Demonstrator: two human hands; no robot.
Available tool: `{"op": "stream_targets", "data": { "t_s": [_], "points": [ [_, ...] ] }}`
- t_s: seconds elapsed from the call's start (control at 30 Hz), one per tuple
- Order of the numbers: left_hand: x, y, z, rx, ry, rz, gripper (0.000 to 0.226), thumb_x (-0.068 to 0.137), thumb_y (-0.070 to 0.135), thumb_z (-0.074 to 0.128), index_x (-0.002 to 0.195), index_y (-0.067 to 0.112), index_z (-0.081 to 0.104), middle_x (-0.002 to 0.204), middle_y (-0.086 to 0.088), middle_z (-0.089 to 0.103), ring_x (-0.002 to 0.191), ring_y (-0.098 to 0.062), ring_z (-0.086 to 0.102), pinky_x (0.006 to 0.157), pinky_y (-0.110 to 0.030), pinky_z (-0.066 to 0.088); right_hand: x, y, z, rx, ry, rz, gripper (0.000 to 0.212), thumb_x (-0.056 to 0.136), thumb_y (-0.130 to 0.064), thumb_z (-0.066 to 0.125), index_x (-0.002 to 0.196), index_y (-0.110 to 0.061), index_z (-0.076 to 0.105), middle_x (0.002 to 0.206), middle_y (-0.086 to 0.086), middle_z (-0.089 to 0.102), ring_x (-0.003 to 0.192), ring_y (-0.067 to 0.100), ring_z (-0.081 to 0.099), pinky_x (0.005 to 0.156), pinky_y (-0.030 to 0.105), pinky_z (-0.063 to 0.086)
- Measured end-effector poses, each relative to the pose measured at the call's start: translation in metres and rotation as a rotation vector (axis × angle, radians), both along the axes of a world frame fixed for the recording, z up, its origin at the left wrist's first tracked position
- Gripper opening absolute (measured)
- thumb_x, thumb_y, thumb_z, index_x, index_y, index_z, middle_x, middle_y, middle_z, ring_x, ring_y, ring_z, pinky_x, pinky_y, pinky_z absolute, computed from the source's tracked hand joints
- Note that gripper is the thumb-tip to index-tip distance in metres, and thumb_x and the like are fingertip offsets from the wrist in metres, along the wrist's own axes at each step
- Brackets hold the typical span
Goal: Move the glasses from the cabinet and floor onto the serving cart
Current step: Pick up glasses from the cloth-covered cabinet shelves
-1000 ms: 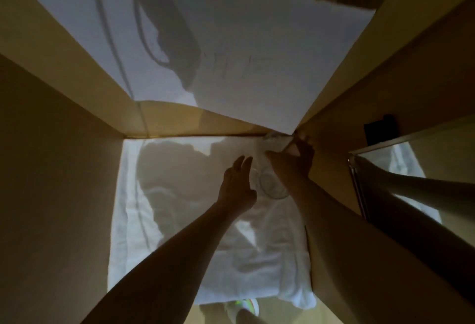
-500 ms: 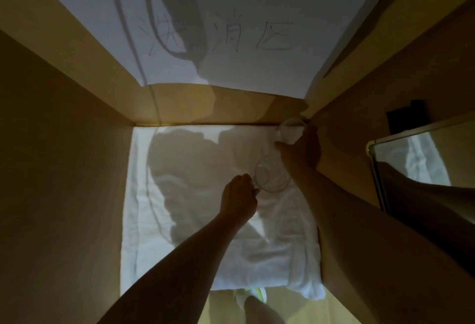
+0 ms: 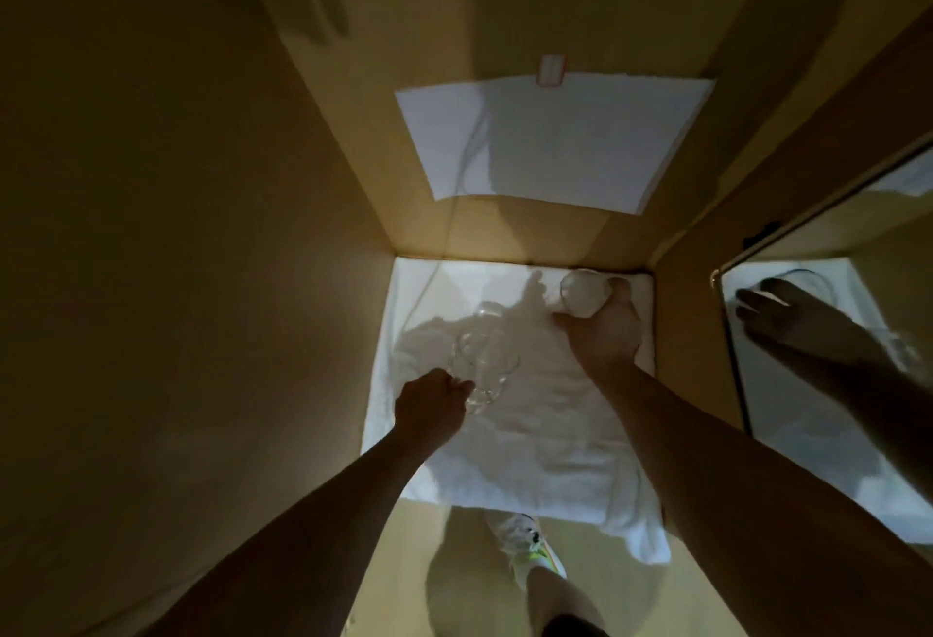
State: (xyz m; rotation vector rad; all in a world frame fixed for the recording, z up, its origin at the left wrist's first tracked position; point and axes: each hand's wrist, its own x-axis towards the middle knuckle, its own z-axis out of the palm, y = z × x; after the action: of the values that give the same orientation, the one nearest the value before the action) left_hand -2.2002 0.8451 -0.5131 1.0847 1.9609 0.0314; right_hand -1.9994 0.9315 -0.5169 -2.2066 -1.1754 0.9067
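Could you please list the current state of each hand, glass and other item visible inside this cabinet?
Left hand: gripping a clear drinking glass, tilted.
Right hand: gripping a second clear glass near the back corner.
White towel: spread, wrinkled, on the cabinet floor.
White paper sheet: taped to the back wall.
Mirrored door: open.

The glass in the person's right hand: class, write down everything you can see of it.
The glass is clear and colourless, with a round rim and thin walls, apparently empty. It is tilted, its open mouth turned towards the camera. The right hand grips it from below, fingers curled round its side. It is at the back right corner of the cabinet, over the white cloth; whether it touches the cloth cannot be told.
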Motion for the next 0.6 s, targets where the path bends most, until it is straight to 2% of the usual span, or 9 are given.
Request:
{"op": "stream_targets", "data": {
  "t_s": [0.1,0.17,0.27,0.33,0.43,0.53,0.6],
  "points": [
    [-0.012,-0.008,0.057,0.097,-0.098,0.167,0.040,0.095,0.050,0.056,0.095,0.012,0.067,0.105,-0.013,0.071,0.103,-0.033,0.066,0.090,-0.037,0.054,-0.011,-0.023,0.048,0.032,0.058,0.000,0.076,0.066,-0.025,0.091,0.126,-0.006,0.049,0.121,0.013,0.065,0.112,0.034,0.063,0.093,0.036,0.047],
    [-0.017,-0.014,0.096,0.179,-0.177,0.300,0.036,0.087,0.051,0.065,0.084,0.015,0.066,0.103,-0.011,0.072,0.099,-0.031,0.068,0.088,-0.040,0.058,-0.016,-0.036,0.087,0.067,0.104,0.020,0.067,0.068,-0.025,0.089,0.119,-0.006,0.052,0.113,0.011,0.066,0.106,0.030,0.064,0.090,0.037,0.050],
    [-0.024,-0.028,0.154,0.298,-0.303,0.413,0.028,0.071,0.035,0.082,0.089,0.015,0.074,0.092,-0.006,0.075,0.088,-0.026,0.072,0.082,-0.046,0.061,-0.014,-0.057,0.147,0.133,0.135,0.065,0.046,0.077,-0.018,0.084,0.109,-0.004,0.055,0.099,0.004,0.062,0.095,0.023,0.061,0.076,0.028,0.042],
    [-0.031,-0.044,0.197,0.375,-0.384,0.427,0.031,0.059,0.027,0.084,0.088,0.018,0.075,0.088,-0.005,0.077,0.085,-0.027,0.074,0.082,-0.049,0.061,-0.017,-0.076,0.191,0.227,0.070,0.137,0.061,0.068,-0.024,0.090,0.116,-0.008,0.056,0.103,0.002,0.062,0.096,0.022,0.062,0.075,0.026,0.043],
    [-0.039,-0.071,0.262,0.507,-0.409,0.395,0.024,0.066,0.017,0.087,0.085,0.021,0.074,0.084,0.001,0.077,0.086,-0.024,0.073,0.079,-0.040,0.061,-0.023,-0.111,0.260,0.331,0.092,0.172,0.084,0.062,-0.028,0.093,0.133,-0.015,0.051,0.119,0.005,0.063,0.110,0.027,0.062,0.086,0.030,0.048],
    [-0.039,-0.100,0.324,0.656,-0.423,0.344,0.023,0.075,0.011,0.085,0.094,0.015,0.074,0.077,0.001,0.072,0.072,-0.018,0.068,0.065,-0.027,0.052,-0.023,-0.156,0.321,0.450,0.099,0.159,0.083,0.065,-0.029,0.091,0.136,-0.014,0.053,0.121,0.003,0.065,0.110,0.026,0.063,0.080,0.027,0.042],
    [-0.036,-0.120,0.358,0.746,-0.456,0.310,0.021,0.078,0.008,0.083,0.091,0.019,0.071,0.075,0.005,0.070,0.067,-0.012,0.065,0.062,-0.025,0.052,-0.019,-0.189,0.358,0.539,0.119,0.134,0.077,0.065,-0.033,0.091,0.131,-0.011,0.058,0.120,0.003,0.068,0.108,0.025,0.064,0.079,0.027,0.044]
  ]
}}
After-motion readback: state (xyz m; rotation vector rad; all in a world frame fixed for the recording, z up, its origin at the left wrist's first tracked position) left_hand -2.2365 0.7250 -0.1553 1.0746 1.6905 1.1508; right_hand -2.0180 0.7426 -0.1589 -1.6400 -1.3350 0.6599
